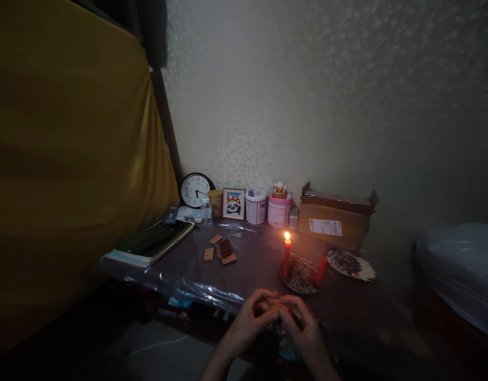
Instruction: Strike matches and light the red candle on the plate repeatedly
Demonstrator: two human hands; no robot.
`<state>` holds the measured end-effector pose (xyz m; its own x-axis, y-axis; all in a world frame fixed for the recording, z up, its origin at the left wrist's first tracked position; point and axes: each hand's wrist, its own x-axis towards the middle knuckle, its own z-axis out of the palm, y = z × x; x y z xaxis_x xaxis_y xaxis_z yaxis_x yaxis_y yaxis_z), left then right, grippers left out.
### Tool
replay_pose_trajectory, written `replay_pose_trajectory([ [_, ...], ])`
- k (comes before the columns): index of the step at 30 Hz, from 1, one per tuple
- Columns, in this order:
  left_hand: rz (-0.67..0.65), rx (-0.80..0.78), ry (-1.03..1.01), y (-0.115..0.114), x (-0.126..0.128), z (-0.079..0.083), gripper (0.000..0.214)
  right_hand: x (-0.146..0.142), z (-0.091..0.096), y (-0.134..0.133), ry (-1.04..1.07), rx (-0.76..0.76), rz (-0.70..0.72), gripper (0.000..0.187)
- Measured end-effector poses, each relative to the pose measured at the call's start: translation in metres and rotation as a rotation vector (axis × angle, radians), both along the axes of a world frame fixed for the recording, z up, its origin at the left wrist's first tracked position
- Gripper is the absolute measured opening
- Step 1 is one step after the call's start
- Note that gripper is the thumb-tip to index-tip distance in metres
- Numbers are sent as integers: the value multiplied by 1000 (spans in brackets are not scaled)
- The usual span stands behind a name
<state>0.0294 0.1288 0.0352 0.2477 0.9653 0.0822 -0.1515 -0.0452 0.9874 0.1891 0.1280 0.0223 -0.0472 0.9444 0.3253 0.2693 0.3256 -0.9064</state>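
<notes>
Close to the table's front edge, my left hand [255, 316] and my right hand [301, 321] meet with bent fingers. Pinched between them is a small tan piece that looks like a matchbox [278, 305]; the fingers and dim light hide most of it. Just beyond, a lit red candle [287, 259] stands upright on a round plate [284, 279] covered with dark and pale bits. A shorter, unlit red candle [321, 270] is at that plate's right side. Several small matchboxes [208, 254] lie farther left, some with dark brown sides showing.
Right of the candles is a second plate [339, 271] with dark-tipped pale sticks. Along the wall stand a clock [196, 190], a panda picture [233, 203], two tubs [255, 207] and a cardboard box [333, 217]. A dark green book [152, 243] lies at left, near a yellow cloth [77, 148].
</notes>
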Motion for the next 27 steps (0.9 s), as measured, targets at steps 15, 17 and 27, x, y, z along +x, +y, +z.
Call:
replay_pose_trajectory([
  [15,-1,2,6,1,0,-3,40,-2,-1,1,35,-27,39,25],
  [17,4,5,10,1,0,-3,40,-3,1,1,37,-32,42,25],
  [27,-7,-21,-46,3,1,-9,46,-4,6,0,60,-43,45,25],
])
